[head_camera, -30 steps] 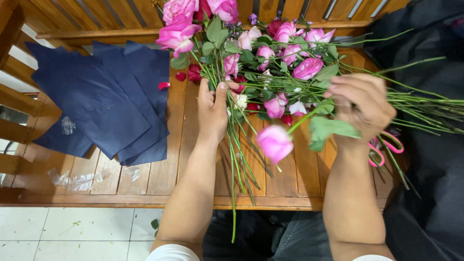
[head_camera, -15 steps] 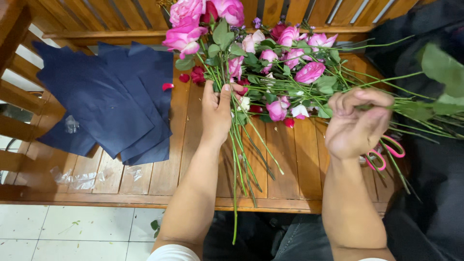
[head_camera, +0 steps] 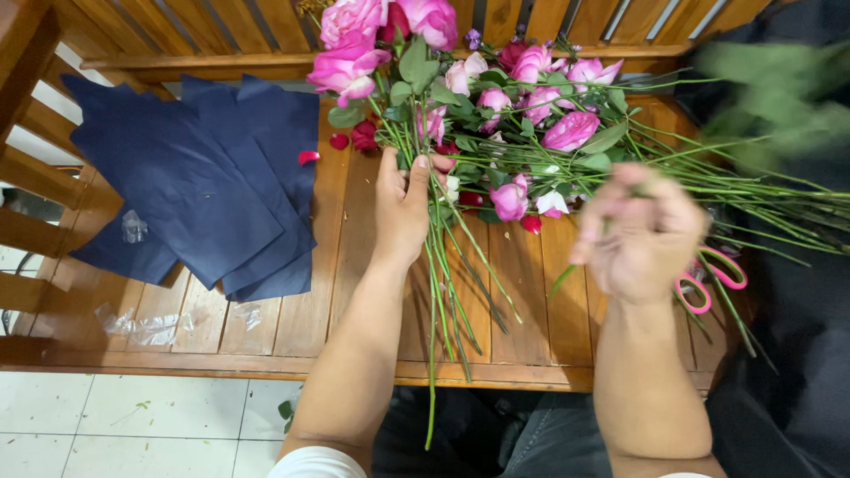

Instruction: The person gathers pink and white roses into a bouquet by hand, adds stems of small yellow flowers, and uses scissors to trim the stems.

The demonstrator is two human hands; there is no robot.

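Observation:
My left hand (head_camera: pixel 403 205) grips a bunch of pink roses (head_camera: pixel 372 40) by their green stems (head_camera: pixel 443 283), which hang down over the wooden bench (head_camera: pixel 301 301). My right hand (head_camera: pixel 639 235) is blurred in motion at the right, fingers curled around a thin green stem whose leafy top (head_camera: pixel 770 97) is smeared at the upper right. A pile of loose pink roses (head_camera: pixel 549 97) with long stems lies across the bench between and beyond both hands.
Several dark blue wrapping sheets (head_camera: pixel 190 177) lie overlapped on the bench's left half. Pink-handled scissors (head_camera: pixel 713 279) rest behind my right hand. Red petals (head_camera: pixel 308 157) and clear plastic scraps (head_camera: pixel 146 327) dot the slats. White floor tiles (head_camera: pixel 133 425) show below.
My right hand has swung the rose stem up and out to the right, so the pink bloom that was near the bench centre is gone from there. My left hand stays on the bunch.

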